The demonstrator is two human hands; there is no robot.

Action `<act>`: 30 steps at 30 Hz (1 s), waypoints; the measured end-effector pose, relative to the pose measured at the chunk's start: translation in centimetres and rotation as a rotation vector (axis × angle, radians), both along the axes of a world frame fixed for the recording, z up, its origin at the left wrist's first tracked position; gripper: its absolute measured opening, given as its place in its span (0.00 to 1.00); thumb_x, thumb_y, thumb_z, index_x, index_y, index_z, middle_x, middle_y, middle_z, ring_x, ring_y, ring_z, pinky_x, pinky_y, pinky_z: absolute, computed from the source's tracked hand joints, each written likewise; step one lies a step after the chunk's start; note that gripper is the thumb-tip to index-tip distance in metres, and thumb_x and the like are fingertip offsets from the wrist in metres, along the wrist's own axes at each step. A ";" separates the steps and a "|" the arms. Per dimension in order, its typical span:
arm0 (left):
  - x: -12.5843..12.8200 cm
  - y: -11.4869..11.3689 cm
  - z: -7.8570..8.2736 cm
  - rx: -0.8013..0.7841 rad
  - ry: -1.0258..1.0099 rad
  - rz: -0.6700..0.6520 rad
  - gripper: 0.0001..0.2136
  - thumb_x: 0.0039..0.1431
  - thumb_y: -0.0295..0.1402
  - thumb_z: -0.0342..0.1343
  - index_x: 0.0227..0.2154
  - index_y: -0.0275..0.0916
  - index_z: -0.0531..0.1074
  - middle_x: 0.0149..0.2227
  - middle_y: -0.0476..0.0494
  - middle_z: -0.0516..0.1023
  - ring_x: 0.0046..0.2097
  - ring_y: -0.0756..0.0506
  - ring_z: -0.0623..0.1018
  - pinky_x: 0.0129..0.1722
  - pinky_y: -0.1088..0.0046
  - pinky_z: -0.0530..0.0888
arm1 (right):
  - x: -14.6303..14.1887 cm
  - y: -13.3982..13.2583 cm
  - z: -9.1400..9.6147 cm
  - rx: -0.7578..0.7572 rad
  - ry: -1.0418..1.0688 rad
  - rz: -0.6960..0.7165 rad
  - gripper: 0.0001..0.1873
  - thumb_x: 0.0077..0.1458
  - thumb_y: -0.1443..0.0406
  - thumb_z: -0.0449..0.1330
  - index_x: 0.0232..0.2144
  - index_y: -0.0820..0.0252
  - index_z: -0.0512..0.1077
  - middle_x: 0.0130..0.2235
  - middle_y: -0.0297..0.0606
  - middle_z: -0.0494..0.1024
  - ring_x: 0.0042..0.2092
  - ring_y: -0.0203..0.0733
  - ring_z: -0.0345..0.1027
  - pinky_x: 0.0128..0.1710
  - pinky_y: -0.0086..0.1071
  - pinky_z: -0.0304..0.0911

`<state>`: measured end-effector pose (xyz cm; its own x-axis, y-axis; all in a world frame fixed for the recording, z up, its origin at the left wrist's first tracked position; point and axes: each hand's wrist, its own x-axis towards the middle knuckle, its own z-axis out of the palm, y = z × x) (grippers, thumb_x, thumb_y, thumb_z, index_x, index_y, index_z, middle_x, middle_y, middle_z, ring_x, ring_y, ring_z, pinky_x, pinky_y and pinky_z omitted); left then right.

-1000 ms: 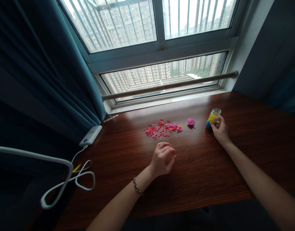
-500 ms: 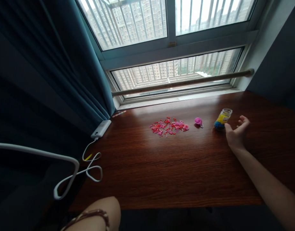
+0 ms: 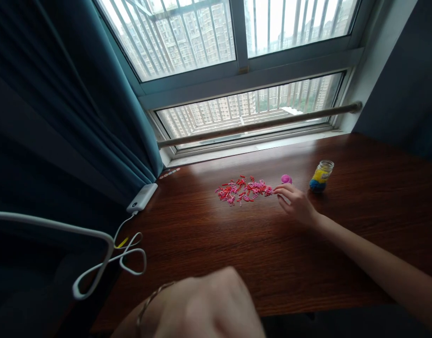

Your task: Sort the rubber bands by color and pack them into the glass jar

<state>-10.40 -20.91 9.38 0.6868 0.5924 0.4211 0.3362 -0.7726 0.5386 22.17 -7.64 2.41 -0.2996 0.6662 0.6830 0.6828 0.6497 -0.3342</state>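
Observation:
My right hand [image 3: 295, 203] is over the table at the right end of a spread of small pink and red clip-like pieces [image 3: 237, 191]. Its fingers are stretched toward the pieces, with the thumb a little apart, and nothing shows in them. Just behind its fingers sits a small pink cup [image 3: 287, 179], partly covered by the hand. To the right stands a clear jar [image 3: 321, 177], upright, with yellow and blue contents. Close to the camera, my left hand [image 3: 212, 305] is blurred at the bottom edge, with a braided bracelet at its wrist; its fingers are hidden.
The brown wooden table [image 3: 216, 244] runs up to a barred window. A white power bank [image 3: 142, 197] lies at the left edge with a white cable [image 3: 133, 270]. A thick white tube [image 3: 54, 224] crosses the left side. A blue curtain [image 3: 106, 108] hangs behind them.
My right hand has moved left from beside the jar to the edge of the pink and red pieces. My left hand has come up into view at the bottom. The view has shifted slightly.

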 end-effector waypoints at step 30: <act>-2.0 25.2 -12.1 -0.146 -0.308 0.868 0.10 0.51 0.38 0.53 0.28 0.35 0.71 0.28 0.45 0.75 0.31 0.48 0.74 0.33 0.72 0.69 | -2.0 6.6 -4.1 -0.125 0.177 -0.152 0.08 0.54 0.67 0.53 0.34 0.59 0.71 0.34 0.39 0.75 0.37 0.42 0.69 0.38 0.35 0.64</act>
<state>-12.45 4.32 -2.69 -0.1507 0.9075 0.3921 0.5903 -0.2356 0.7721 20.17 -1.00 -1.73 -0.0731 0.7767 0.6256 0.6934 0.4905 -0.5279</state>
